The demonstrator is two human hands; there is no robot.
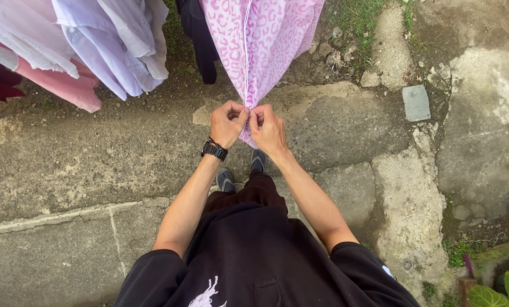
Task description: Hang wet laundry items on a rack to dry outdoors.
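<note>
Both hands pinch the bottom corner of a pink leopard-print cloth (pixel 260 40) that hangs down from the far side, a white zip or seam running along its middle. The left hand (pixel 227 122), with a black wristwatch (pixel 214 150), is curled tight on the hem; the right hand (pixel 267 129) is closed on it just beside, knuckles touching. A hard tug here could, I judge, strain the seam or drag the cloth off its hanging point onto the cracked concrete ground (pixel 345 131). It might also swing against the white shirts (pixel 112 40) hanging left.
</note>
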